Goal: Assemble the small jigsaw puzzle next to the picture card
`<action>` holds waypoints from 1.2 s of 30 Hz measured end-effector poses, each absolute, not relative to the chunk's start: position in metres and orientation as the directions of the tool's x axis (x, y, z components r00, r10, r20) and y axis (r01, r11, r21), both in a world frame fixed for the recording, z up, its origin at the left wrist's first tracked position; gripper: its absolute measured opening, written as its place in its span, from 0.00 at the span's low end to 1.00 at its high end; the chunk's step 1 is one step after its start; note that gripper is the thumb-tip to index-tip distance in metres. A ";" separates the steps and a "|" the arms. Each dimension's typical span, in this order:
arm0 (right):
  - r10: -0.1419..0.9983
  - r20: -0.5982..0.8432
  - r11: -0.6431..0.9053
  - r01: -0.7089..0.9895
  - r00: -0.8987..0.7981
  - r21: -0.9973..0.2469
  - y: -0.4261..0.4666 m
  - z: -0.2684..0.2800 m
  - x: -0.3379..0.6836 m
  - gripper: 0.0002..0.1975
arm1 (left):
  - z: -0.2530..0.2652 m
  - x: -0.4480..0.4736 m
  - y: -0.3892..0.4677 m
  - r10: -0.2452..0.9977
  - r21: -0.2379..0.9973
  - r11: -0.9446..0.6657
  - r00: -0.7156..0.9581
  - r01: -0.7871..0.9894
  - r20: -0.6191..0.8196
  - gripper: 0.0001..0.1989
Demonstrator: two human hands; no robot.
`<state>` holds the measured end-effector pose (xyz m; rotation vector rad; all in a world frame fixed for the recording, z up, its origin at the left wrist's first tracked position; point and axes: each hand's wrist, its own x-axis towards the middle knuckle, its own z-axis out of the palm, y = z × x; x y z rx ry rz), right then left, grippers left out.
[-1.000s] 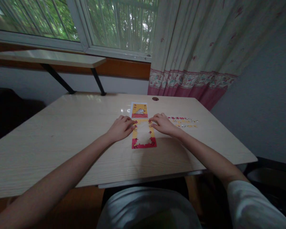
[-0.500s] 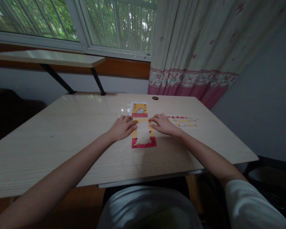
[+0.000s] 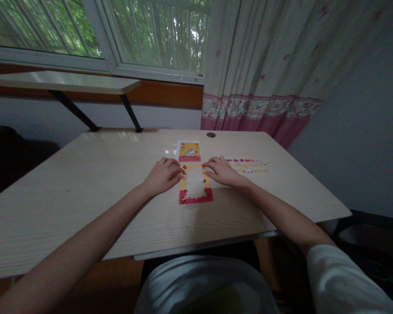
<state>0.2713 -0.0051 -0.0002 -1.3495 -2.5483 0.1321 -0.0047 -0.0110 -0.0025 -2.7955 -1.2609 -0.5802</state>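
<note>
Border of jigsaw pieces (image 3: 196, 200), yellow toward the far end and red at the near end, lies flat on the table (image 3: 85, 196) directly in front of the person, its middle bare. The left hand (image 3: 165, 175) is at its far left corner and the right hand (image 3: 222, 171) at its far right corner; on each, thumb and forefinger stand slightly apart, with nothing visible gripped between them.

To steady these corners well, the fingertips should press lightly and evenly from both sides, straight down rather than inward, since a sideways push could buckle the thin strips or part a joint. Wrists are best held low, and clear of the loose pieces (image 3: 240, 160) set in rows to the right, beyond the right hand. The picture card (image 3: 189, 150), just beyond the far edge, should not be nudged.

The fingers cover parts of both far corners, so the joints there cannot be checked, nor can firm contact be told from hovering. The loose pieces are too small to read singly, and the right hand may hide some of them.
</note>
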 end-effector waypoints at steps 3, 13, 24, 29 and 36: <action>0.816 0.191 0.577 0.791 -0.546 -0.204 -0.005 0.000 0.272 0.20 | -0.001 -0.005 -0.010 0.707 0.139 -0.687 0.612 0.713 0.353 0.15; 0.836 0.209 0.548 0.790 -0.507 -0.276 -0.005 -0.003 0.272 0.18 | -0.005 -0.005 -0.006 0.673 0.155 -0.730 0.658 0.666 0.338 0.16; 0.885 0.222 0.465 0.790 -0.409 -0.399 0.026 0.043 0.341 0.11 | -0.005 -0.007 -0.006 0.710 0.118 -0.684 0.622 0.719 0.330 0.19; 0.940 0.179 0.341 0.832 -0.291 -0.438 0.024 0.034 0.375 0.10 | -0.003 -0.007 -0.007 0.723 0.109 -0.667 0.606 0.737 0.331 0.18; 0.881 0.229 0.470 0.824 -0.414 -0.317 0.018 0.011 0.367 0.11 | -0.003 -0.007 -0.008 0.718 0.127 -0.675 0.609 0.726 0.336 0.17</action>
